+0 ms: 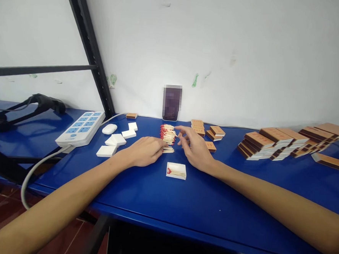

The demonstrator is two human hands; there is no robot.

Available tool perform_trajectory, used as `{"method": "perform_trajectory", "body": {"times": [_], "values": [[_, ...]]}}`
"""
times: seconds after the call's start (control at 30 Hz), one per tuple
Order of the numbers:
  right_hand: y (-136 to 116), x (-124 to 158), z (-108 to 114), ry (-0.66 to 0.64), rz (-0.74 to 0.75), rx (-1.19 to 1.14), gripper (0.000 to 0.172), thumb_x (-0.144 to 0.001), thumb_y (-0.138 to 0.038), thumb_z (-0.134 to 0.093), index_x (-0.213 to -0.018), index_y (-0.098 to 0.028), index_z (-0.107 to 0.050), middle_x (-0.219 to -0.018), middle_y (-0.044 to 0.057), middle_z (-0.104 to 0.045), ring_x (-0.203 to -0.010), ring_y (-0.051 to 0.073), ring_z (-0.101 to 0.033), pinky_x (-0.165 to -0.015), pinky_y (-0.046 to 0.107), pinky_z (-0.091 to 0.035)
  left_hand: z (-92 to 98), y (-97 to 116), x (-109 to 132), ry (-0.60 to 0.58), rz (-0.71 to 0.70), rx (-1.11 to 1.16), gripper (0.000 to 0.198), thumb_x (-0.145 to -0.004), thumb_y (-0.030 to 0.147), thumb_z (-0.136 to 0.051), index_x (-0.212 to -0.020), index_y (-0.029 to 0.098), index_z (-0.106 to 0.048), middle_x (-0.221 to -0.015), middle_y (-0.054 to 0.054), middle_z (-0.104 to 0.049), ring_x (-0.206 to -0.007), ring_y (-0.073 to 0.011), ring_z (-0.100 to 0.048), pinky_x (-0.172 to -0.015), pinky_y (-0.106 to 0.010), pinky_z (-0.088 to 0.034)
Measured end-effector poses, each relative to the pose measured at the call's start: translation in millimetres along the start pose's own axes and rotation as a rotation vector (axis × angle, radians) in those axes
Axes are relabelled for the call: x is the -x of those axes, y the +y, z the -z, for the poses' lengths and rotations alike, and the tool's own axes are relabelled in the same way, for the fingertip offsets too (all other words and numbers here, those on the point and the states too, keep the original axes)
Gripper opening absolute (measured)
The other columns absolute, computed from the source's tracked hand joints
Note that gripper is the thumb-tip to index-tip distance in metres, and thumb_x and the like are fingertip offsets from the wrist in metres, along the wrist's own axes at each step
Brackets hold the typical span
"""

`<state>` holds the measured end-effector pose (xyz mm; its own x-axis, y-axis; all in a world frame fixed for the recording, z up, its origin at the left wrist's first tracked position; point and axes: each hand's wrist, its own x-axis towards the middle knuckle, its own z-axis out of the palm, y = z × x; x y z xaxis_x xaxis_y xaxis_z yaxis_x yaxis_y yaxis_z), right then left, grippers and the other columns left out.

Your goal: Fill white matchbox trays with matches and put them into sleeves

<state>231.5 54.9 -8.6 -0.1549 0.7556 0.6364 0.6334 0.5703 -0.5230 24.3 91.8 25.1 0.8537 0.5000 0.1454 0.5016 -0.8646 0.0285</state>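
Observation:
A pile of red-tipped matches (168, 134) lies on the blue table in front of me, heads mostly to the left. My left hand (148, 150) rests at the pile's lower left, its fingers pressed together on a few matches at the near end; the fingertips are partly hidden. On the other side, my right hand (195, 147) is beside the pile with fingers bent and apart, the index finger reaching the match ends. Closer to me, an open white matchbox tray (176, 171) holds several matches.
White trays (106, 151) and an earbud case (109, 129) lie left, near a power strip (81, 129). Matchboxes (215, 131) stand behind my right hand; large matchbox stacks (274, 143) are farther right. A phone (171, 104) leans on the wall. A black frame (91, 45) rises left.

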Motion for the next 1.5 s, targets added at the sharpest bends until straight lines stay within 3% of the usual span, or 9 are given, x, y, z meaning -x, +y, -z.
{"method": "perform_trajectory", "body": {"times": [0.17,0.53,0.73,0.87,1.1,1.27,1.5], "values": [[1,-2,-1,-0.012,-0.094,-0.06,0.035,-0.092,-0.024,-0.047,-0.126,-0.018,-0.052,-0.097,0.008,-0.065,-0.072,0.016,-0.064,-0.069,0.033,-0.054,-3.0,-7,0,0.049,0.031,-0.048,0.035,-0.094,0.02,-0.034,-0.122,0.017,-0.056,-0.112,-0.009,-0.067,-0.099,-0.0238,-0.064,-0.081,-0.035,-0.047],[-4,-4,2,-0.06,-0.106,0.015,0.013,-0.085,-0.018,-0.057,-0.091,-0.018,-0.07,-0.086,0.006,-0.072,-0.077,0.018,-0.066,-0.072,0.034,-0.053,-2.0,-8,1,0.041,0.025,-0.009,0.024,-0.093,0.018,-0.034,-0.097,0.019,-0.058,-0.094,-0.005,-0.066,-0.082,-0.019,-0.062,-0.069,-0.029,-0.042],[-4,-5,2,-0.036,-0.053,0.048,0.012,-0.084,-0.015,-0.058,-0.088,-0.018,-0.069,-0.087,0.005,-0.072,-0.08,0.018,-0.066,-0.074,0.033,-0.052,-1.3,-6,1,0.025,0.023,-0.093,0.036,-0.095,0.019,-0.034,-0.126,0.021,-0.051,-0.098,-0.007,-0.064,-0.084,-0.0206,-0.062,-0.069,-0.03,-0.043],[-4,-4,1,-0.044,-0.051,0.016,0.012,-0.084,-0.015,-0.057,-0.088,-0.018,-0.068,-0.085,0.004,-0.073,-0.077,0.017,-0.067,-0.067,0.029,-0.051,0.4,-5,1,-0.038,0.019,-0.158,0.048,-0.093,0.015,-0.033,-0.138,0.027,-0.044,-0.1,-0.007,-0.062,-0.086,-0.0215,-0.063,-0.07,-0.03,-0.044],[-5,-5,0,-0.052,-0.055,0.01,0.012,-0.085,-0.014,-0.057,-0.088,-0.018,-0.068,-0.084,0.003,-0.073,-0.074,0.016,-0.066,-0.067,0.028,-0.05,-0.1,-9,1,-0.02,0.02,-0.147,0.041,-0.095,0.018,-0.033,-0.129,0.023,-0.053,-0.093,-0.007,-0.06,-0.079,-0.0196,-0.06,-0.065,-0.029,-0.042],[-3,-5,1,-0.059,-0.036,0.048,0.011,-0.086,-0.016,-0.057,-0.088,-0.018,-0.068,-0.086,0.004,-0.07,-0.076,0.016,-0.063,-0.069,0.03,-0.05,-2.0,-21,0,0.038,0.052,-0.175,0.027,-0.093,0.02,-0.039,-0.105,0.017,-0.063,-0.094,-0.009,-0.057,-0.082,-0.02,-0.056,-0.068,-0.03,-0.041],[-1,-5,1,-0.123,0.009,0.145,0.017,-0.09,-0.018,-0.054,-0.093,-0.019,-0.071,-0.084,0.005,-0.063,-0.073,0.015,-0.058,-0.069,0.031,-0.048,6.9,-27,3,0.01,0.045,-0.186,0.019,-0.092,0.018,-0.04,-0.088,0.017,-0.059,-0.084,-0.007,-0.059,-0.076,-0.0189,-0.054,-0.065,-0.029,-0.036]]}}
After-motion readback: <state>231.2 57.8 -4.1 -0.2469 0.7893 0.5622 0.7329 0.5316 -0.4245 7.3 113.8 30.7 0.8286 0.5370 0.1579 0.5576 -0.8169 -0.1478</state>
